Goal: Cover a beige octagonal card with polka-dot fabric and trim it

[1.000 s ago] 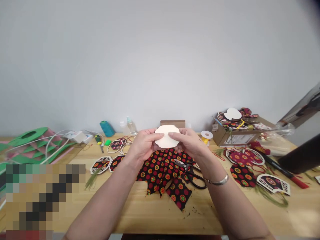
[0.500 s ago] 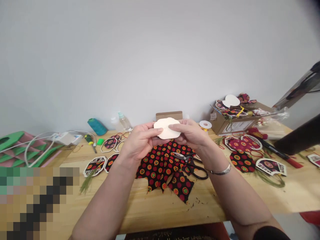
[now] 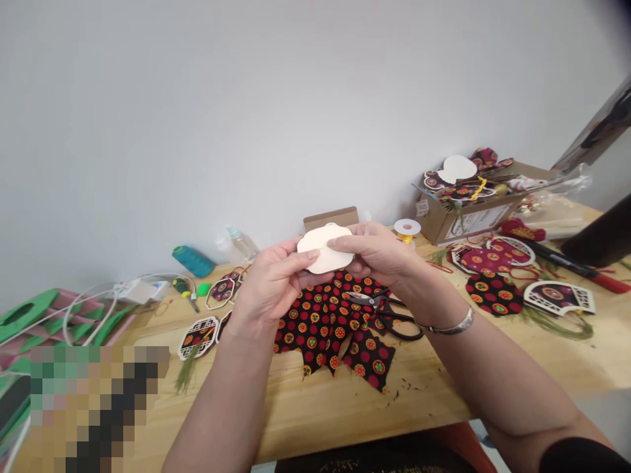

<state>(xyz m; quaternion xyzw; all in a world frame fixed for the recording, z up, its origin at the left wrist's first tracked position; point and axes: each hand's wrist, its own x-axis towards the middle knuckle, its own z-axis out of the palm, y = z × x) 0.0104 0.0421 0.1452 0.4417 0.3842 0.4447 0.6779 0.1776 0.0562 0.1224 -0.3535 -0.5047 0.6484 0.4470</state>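
A flat cream-white piece with a scalloped outline (image 3: 323, 253) is held up over the table in both hands. My left hand (image 3: 276, 272) grips its left side, thumb on the face and fingers behind. On the right side my right hand (image 3: 377, 253) does the same, its thumb near the middle. The piece's underside is hidden. Below lies black cloth with red and yellow flower prints (image 3: 320, 315), cut ragged at the front. Black-handled scissors (image 3: 394, 315) rest on the cloth, by my right wrist.
A cardboard box (image 3: 444, 220) heaped with patterned pieces stands back right, near a white spool (image 3: 407, 228). Framed fabric ornaments (image 3: 198, 337) lie at both sides. Teal thread (image 3: 193, 261), a screwdriver (image 3: 185, 292) and a spray bottle (image 3: 240, 243) stand or lie back left.
The view has tilted and shifted slightly, so the table appears rotated. Both hands keep their hold on the white scalloped piece, thumbs still pressed on its face.
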